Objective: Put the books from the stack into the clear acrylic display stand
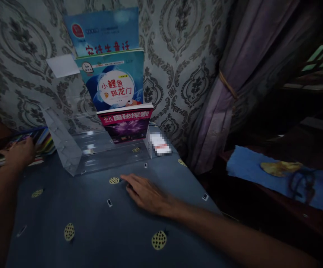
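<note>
My left hand point(20, 150) is at the far left, over a stack of books point(42, 141), its fingers apart and touching the top ones. Palm down, my right hand point(144, 193) lies low over the blue tablecloth point(91, 227), with fingers stretched forward and nothing in them. Beyond it stands a clear plastic book rack point(66, 149) in stepped tiers. Three books lean in its right part: a pink and purple book point(127, 124) in front, a teal book point(116, 87) behind it, and a tall blue book point(108, 29) at the back.
A white card point(63, 66) sticks out at the rack's upper left. Beside the rack's right end is a blurred-out white item point(160, 144). Patterned wall covering point(178, 48) rises behind, with a tied purple curtain point(217, 96) to the right. A blue cloth point(245, 163) carries a yellowish crumpled thing point(280, 168).
</note>
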{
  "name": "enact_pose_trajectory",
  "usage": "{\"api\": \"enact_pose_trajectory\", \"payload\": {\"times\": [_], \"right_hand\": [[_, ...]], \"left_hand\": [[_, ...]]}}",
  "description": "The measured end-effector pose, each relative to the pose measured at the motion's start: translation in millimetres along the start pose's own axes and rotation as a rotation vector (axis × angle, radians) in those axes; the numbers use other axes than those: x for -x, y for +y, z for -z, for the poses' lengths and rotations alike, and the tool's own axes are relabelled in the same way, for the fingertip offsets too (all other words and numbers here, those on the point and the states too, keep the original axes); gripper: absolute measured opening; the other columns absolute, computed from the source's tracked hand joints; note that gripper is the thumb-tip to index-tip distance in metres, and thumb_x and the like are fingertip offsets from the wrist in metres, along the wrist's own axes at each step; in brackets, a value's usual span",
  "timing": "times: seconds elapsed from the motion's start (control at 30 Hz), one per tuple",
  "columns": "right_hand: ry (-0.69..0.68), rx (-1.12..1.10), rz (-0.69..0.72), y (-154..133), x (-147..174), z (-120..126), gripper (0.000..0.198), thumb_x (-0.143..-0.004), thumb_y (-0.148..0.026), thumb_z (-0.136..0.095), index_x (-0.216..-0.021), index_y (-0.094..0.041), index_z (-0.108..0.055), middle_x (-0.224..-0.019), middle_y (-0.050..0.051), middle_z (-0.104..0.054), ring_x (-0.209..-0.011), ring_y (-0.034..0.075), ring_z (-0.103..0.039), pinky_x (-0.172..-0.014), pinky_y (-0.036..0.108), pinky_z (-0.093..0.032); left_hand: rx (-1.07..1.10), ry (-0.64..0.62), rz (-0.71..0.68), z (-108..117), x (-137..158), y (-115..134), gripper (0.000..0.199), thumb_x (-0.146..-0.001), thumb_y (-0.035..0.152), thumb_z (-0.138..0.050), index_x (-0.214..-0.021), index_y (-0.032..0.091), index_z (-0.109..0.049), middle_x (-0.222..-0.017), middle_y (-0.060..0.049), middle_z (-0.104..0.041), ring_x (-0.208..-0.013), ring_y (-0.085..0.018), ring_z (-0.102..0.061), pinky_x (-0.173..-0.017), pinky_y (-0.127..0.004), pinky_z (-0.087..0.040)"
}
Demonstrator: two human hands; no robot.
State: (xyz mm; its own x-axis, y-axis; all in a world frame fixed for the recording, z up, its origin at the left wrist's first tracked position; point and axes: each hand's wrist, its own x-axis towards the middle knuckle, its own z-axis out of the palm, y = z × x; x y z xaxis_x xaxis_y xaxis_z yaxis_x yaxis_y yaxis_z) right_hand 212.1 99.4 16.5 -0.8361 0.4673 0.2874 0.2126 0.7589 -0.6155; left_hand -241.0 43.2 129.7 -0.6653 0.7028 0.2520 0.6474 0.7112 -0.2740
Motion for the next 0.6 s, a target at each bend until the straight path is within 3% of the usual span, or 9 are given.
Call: {"api": "enact_pose_trajectory", "payload": {"times": [0.13,0.3,0.43,0.6], "right_hand": [[0.010,0.013,0.020,3,-2,0,0.039,-0.101,-0.018,-0.045,-0.139,-0.019,-0.052,-0.123,0.012,-0.068,-0.109,0.023,-0.067,-0.098,0.041,-0.056],[0.068,0.004,0.085,12,1,-6,0.040,-0.101,-0.020,-0.045,-0.140,-0.022,-0.053,-0.130,0.012,-0.066,-0.118,0.023,-0.065,-0.103,0.043,-0.054],[0.111,-0.011,0.137,20,1,-11,0.040,-0.102,-0.022,-0.043,-0.140,-0.024,-0.055,-0.127,0.011,-0.068,-0.117,0.024,-0.067,-0.101,0.045,-0.056],[0.130,0.030,0.148,25,-2,-14,0.039,-0.102,-0.026,-0.041,-0.138,-0.025,-0.058,-0.124,0.012,-0.070,-0.116,0.027,-0.069,-0.097,0.047,-0.059]], "left_hand": [[-0.167,-0.069,-0.007,17,14,3,0.049,-0.104,0.037,-0.013,-0.128,0.015,-0.050,-0.147,-0.014,-0.057,-0.125,-0.030,-0.059,-0.104,-0.054,-0.044],[-0.168,-0.004,-0.088,24,36,-2,0.040,-0.103,0.026,-0.025,-0.118,0.004,-0.054,-0.126,-0.025,-0.068,-0.110,-0.034,-0.067,-0.091,-0.045,-0.052],[-0.152,0.054,-0.138,13,46,-11,0.042,-0.106,0.029,-0.023,-0.122,0.006,-0.054,-0.125,-0.022,-0.068,-0.117,-0.030,-0.064,-0.094,-0.039,-0.051],[-0.113,0.146,-0.149,-16,47,-24,0.039,-0.104,0.024,-0.031,-0.129,0.005,-0.054,-0.130,-0.027,-0.064,-0.125,-0.032,-0.060,-0.105,-0.044,-0.046]]}}
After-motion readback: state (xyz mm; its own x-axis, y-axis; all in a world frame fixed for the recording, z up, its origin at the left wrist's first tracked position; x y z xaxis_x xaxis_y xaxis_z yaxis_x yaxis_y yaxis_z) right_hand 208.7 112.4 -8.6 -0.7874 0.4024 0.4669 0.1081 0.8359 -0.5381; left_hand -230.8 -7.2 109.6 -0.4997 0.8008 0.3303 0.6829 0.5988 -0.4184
